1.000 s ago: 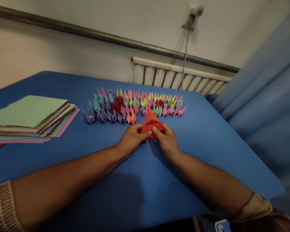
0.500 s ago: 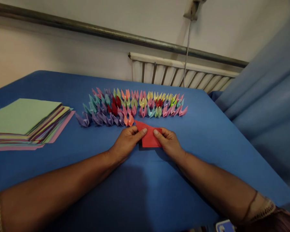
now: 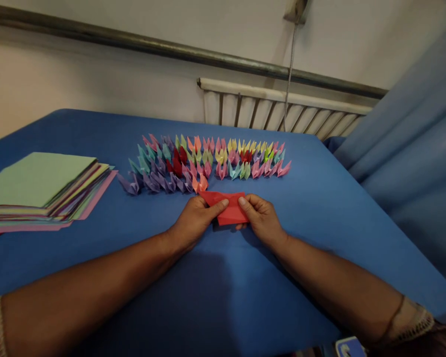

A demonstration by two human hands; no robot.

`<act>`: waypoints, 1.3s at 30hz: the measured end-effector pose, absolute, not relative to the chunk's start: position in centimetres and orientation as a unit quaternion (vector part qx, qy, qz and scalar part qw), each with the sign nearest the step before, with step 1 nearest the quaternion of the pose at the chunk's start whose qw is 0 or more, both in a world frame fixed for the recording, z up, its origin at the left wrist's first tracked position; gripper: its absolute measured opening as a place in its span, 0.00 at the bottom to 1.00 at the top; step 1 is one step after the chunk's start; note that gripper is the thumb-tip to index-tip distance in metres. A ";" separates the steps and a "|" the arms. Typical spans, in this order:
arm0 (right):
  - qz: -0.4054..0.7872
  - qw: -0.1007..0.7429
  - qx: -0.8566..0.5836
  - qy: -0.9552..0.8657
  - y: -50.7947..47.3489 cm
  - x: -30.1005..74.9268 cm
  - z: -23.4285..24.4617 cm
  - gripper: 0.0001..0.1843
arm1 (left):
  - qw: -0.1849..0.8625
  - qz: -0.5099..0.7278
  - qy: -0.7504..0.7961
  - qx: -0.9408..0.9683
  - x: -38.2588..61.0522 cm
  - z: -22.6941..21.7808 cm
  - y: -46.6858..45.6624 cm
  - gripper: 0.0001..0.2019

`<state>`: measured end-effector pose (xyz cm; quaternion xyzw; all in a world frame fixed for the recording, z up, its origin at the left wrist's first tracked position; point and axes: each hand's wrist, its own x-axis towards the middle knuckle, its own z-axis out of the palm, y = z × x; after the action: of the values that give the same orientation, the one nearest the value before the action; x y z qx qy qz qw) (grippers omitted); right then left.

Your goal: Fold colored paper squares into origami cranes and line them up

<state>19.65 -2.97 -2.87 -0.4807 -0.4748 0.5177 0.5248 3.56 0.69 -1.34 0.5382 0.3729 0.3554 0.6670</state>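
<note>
One red paper [image 3: 232, 214], two grips

The left hand [image 3: 194, 219] and the right hand [image 3: 264, 219] pinch its opposite sides over the blue counter [image 3: 312, 223], just in front of the rows of folded paper cranes [image 3: 207, 158].

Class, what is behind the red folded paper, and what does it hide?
Behind the red folded paper, rows of paper cranes stand on the blue tabletop. The left hand and right hand hold it, thumbs in front; fingers behind it are partly covered.
</note>
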 end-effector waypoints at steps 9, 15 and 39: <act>0.467 0.539 -0.507 -0.484 -3.1 20.0 -2.4 0.20 | 0.673 0.366 0.387 0.512 3.7 -1.5 0.7 0.14; 0.509 0.534 -0.440 -0.512 -3.4 19.7 -2.5 0.19 | 0.674 0.390 0.421 0.465 3.6 -1.1 0.5 0.12; 0.513 0.516 -0.469 -0.501 -2.8 20.8 -2.6 0.20 | 0.780 0.347 0.397 0.338 3.5 -0.1 0.7 0.08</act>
<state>20.82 -2.80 -2.58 -0.4690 -0.5009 0.5125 0.5163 3.47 0.69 -0.11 0.3376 0.3973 0.3470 0.7796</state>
